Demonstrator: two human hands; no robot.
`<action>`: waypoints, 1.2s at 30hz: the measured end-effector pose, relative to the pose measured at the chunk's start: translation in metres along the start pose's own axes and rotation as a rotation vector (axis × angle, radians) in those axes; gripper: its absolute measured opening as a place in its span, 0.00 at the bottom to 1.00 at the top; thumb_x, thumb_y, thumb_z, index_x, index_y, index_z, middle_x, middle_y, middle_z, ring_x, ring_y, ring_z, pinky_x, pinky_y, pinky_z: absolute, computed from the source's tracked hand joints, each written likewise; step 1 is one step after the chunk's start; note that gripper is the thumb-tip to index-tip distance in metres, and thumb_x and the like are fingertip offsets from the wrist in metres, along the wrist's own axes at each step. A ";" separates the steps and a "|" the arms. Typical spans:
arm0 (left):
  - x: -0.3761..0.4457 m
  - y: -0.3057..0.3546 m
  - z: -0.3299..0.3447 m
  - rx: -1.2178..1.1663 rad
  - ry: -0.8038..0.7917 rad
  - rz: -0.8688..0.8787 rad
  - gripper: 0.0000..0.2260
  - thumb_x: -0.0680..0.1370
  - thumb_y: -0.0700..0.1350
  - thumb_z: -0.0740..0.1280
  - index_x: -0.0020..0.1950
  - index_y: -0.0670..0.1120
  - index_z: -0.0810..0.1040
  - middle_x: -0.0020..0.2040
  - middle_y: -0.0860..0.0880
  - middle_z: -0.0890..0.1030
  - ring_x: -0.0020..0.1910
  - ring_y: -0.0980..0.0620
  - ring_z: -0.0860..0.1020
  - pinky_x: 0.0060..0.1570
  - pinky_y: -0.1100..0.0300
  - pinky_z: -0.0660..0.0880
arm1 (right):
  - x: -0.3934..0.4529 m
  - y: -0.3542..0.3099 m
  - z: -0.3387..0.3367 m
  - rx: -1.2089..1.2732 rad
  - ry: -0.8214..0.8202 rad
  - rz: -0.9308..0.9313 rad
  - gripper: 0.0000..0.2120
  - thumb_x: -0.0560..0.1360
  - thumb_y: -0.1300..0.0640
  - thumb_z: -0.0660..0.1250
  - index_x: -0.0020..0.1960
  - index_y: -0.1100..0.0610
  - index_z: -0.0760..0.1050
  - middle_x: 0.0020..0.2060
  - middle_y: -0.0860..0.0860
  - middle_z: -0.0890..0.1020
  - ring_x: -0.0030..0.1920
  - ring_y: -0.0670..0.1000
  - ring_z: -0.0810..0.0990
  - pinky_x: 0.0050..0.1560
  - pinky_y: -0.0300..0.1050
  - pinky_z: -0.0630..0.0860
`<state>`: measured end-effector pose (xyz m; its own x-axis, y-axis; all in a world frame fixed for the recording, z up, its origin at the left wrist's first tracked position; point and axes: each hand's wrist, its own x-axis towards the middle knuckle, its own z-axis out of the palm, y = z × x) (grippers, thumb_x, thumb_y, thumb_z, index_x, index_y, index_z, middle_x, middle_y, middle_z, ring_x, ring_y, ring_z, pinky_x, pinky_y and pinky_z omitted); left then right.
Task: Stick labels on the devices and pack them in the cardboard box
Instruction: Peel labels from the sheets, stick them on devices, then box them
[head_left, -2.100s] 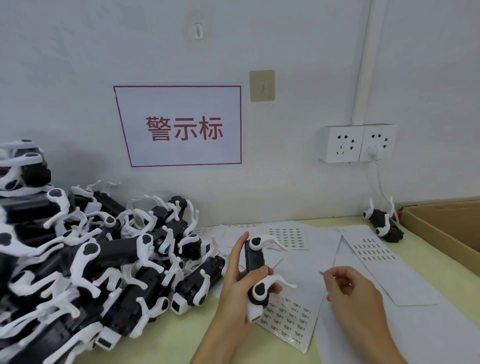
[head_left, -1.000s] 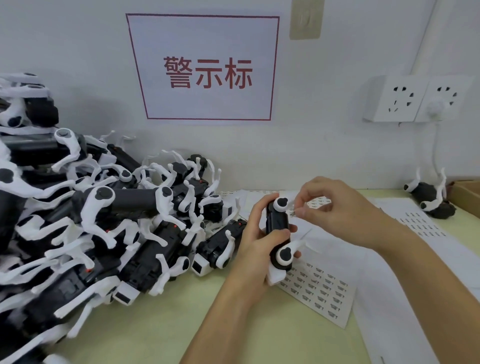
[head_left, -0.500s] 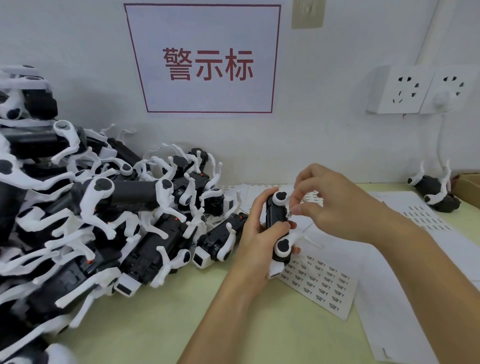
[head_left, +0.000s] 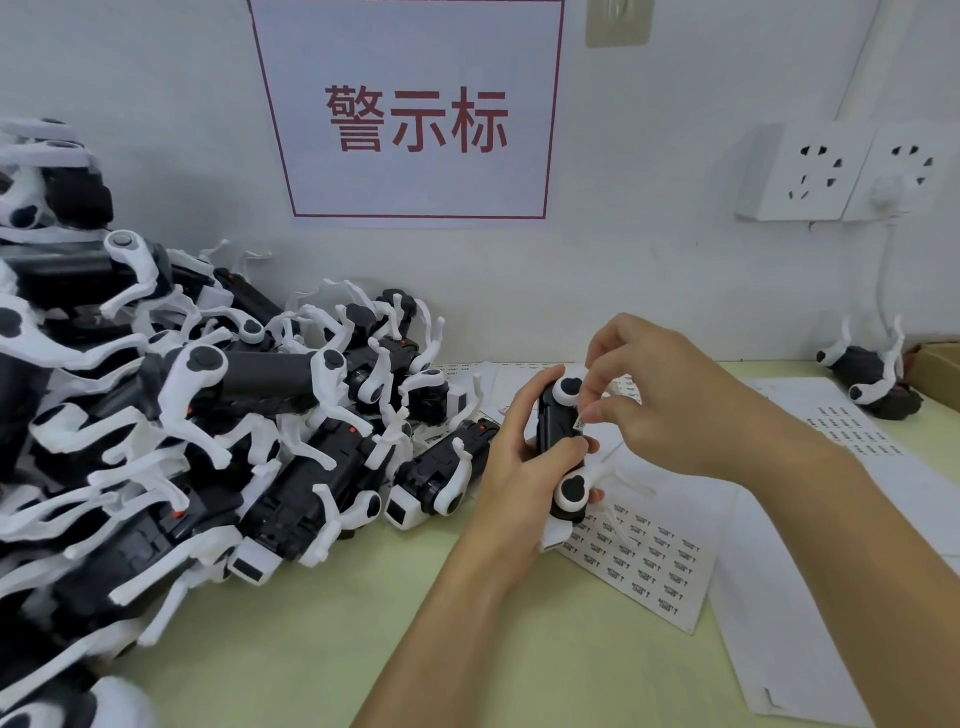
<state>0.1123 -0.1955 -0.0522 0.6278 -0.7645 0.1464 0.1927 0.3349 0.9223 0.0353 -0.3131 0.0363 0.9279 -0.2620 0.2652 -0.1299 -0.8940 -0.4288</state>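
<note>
Left hand (head_left: 511, 457): grasps device (head_left: 558, 431) upright, steadying its side face | Right hand (head_left: 670, 395): pinches label (head_left: 580, 423) against that face | Device: above label sheet (head_left: 641, 558), right of device pile (head_left: 208, 441).

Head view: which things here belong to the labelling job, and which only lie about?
Job: left hand, device, right hand, label, label sheet, device pile, cardboard box.
Lying about: wall sign, sockets.
</note>
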 end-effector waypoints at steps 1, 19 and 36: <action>0.000 0.000 0.000 0.002 -0.002 -0.001 0.26 0.71 0.39 0.67 0.65 0.62 0.76 0.53 0.41 0.81 0.47 0.45 0.77 0.40 0.52 0.79 | 0.000 0.000 0.000 0.002 -0.003 0.001 0.11 0.76 0.58 0.71 0.37 0.46 0.79 0.50 0.40 0.71 0.53 0.43 0.71 0.53 0.40 0.66; -0.001 0.004 0.002 -0.005 -0.002 -0.002 0.25 0.70 0.39 0.68 0.62 0.63 0.78 0.51 0.42 0.79 0.44 0.45 0.75 0.39 0.53 0.80 | 0.001 -0.004 0.001 -0.049 0.022 -0.018 0.12 0.75 0.60 0.72 0.36 0.46 0.78 0.48 0.39 0.70 0.51 0.45 0.71 0.53 0.44 0.70; 0.000 0.004 0.002 -0.008 0.000 -0.003 0.25 0.70 0.40 0.68 0.64 0.61 0.77 0.52 0.42 0.80 0.41 0.45 0.76 0.38 0.53 0.79 | -0.001 -0.006 0.002 -0.089 0.050 -0.028 0.07 0.75 0.59 0.72 0.39 0.51 0.82 0.48 0.41 0.71 0.51 0.46 0.72 0.55 0.51 0.74</action>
<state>0.1111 -0.1951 -0.0481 0.6272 -0.7656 0.1431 0.2010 0.3366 0.9199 0.0363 -0.3068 0.0368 0.9133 -0.2523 0.3198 -0.1368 -0.9295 -0.3425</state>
